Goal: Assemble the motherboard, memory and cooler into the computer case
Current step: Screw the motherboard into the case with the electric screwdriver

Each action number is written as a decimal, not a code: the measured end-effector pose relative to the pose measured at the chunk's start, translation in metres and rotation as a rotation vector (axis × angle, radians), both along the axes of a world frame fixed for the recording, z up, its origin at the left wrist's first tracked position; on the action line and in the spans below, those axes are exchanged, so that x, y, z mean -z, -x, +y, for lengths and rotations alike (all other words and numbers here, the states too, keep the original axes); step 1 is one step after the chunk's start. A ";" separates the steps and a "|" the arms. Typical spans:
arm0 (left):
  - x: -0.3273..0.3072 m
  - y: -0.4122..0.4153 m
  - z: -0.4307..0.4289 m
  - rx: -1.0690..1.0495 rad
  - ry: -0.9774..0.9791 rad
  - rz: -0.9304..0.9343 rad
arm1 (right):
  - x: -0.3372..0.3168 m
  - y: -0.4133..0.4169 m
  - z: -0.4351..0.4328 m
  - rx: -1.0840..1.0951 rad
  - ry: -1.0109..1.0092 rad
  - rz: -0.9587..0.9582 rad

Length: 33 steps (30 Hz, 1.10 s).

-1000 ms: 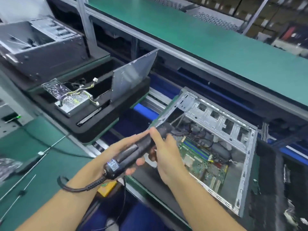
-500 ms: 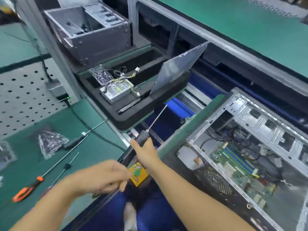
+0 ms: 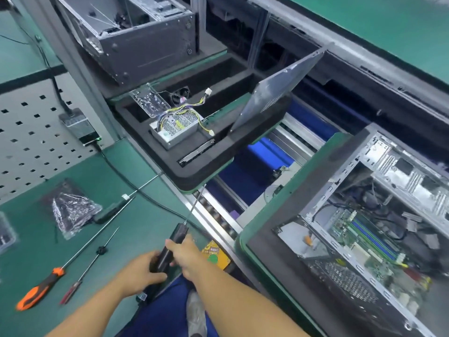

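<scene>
Against 1 second ago, the computer case (image 3: pixel 324 198) sits further right in our view. The electric screwdriver (image 3: pixel 171 248) has come out of the case's opening and is now left of the case, over the worktop (image 3: pixel 36 249) edge.

The left grip (image 3: pixel 138 276) is curled round the driver's lower body and the right grip (image 3: pixel 188 255) is wrapped round its upper body.

We count 2 cases. 1 is the open computer case, with 1 motherboard (image 3: pixel 379 261) and its memory (image 3: pixel 371 235) inside. The other is 1 second case (image 3: pixel 145 45), far up-left of it.

Left of the computer case we count:
- 1 foam tray (image 3: pixel 194 171)
- 1 side panel (image 3: pixel 274 93) leaning in the tray
- 1 power supply (image 3: pixel 175 127) in the tray
- 1 orange-handled screwdriver (image 3: pixel 36 295) lying on the worktop
- 1 red-handled screwdriver (image 3: pixel 71 291) lying on the worktop
</scene>
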<state>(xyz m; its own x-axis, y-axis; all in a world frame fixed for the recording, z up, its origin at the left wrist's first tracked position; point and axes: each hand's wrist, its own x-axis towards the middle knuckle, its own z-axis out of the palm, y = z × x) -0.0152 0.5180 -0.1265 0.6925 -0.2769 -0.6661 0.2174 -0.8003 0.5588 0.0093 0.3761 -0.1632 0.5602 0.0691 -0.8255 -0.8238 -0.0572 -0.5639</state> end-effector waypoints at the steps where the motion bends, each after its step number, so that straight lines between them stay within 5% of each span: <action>1: 0.004 0.000 0.004 -0.020 -0.004 -0.012 | 0.005 -0.001 0.004 0.002 -0.006 0.013; 8: 0.026 -0.006 0.022 -0.043 -0.055 -0.029 | 0.021 -0.011 0.018 -0.050 -0.013 0.009; 15: 0.029 -0.020 0.026 -0.051 -0.111 -0.060 | 0.021 -0.010 0.014 -0.188 0.183 -0.090; 28: 0.036 -0.007 0.014 -0.114 -0.158 -0.092 | 0.001 0.008 -0.013 -0.326 0.119 -0.098; 33: 0.014 -0.011 -0.011 -0.092 -0.243 -0.370 | -0.010 0.015 -0.034 -0.327 0.140 -0.076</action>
